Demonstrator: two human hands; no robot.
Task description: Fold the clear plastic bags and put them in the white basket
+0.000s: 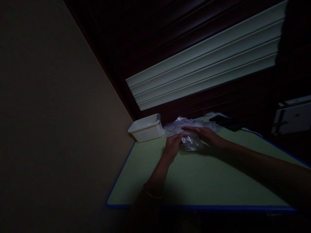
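Observation:
A crinkled clear plastic bag hangs just above the green tabletop, its upper edge at my two hands. My left hand is closed, thumb and fingers pinching the bag's left upper side. Reaching in from the right, my right hand has its fingers pressed together along the bag's top. The fingertips of both hands nearly meet, and the right thumb is hard to make out in the dim light. Behind the hands lies a loose pile of clear plastic bags.
A white plastic bin stands at the table's back left, against the wall. Dark cloth-like material lies at the back right. The green table has a blue edge. A slatted panel rises behind it.

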